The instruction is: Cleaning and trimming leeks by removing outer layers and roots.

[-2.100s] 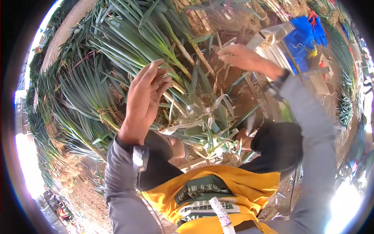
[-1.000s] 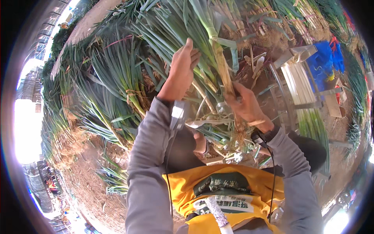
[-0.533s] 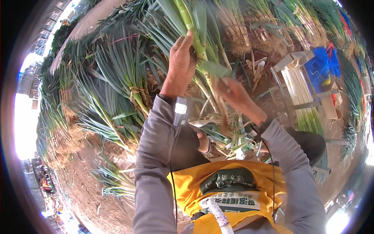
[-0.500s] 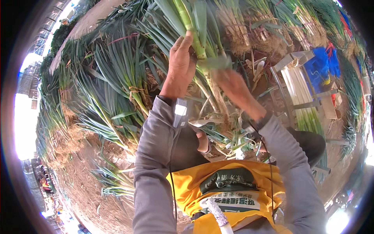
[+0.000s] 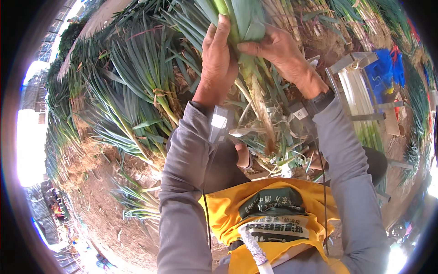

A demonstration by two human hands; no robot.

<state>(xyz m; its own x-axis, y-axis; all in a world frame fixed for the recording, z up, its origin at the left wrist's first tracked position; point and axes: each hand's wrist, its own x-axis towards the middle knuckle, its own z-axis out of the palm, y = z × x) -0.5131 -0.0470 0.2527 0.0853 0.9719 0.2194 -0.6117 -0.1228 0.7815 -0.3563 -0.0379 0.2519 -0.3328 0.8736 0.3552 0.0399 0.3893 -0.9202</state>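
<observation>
Up at the top middle, my left hand (image 5: pixel 218 64) is closed around a thick green onion (image 5: pixel 258 98), its thumb along the green stem. My right hand (image 5: pixel 285 57) grips the base of the same onion's broad leaves from the other side, thumb and fingers pinched on them. The onion's dry, peeling lower stalk hangs down toward me, and its leaves run past the upper edge. Below lies a heap of peeled leaves and husks (image 5: pixel 285 153) by my feet.
Bundles of green onions (image 5: pixel 141 82) lie on the left, and rooty bundles (image 5: pixel 328 34) at the back right. A metal rack (image 5: pixel 353 61) at right holds clean white stalks (image 5: pixel 358 93), beside blue plastic (image 5: pixel 385 71). Loose onions (image 5: pixel 141 201) lie on the dirt at lower left.
My right hand, blurred by motion before, has moved up and right and now grips the leaves. My left hand has shifted slightly right and up with the onion.
</observation>
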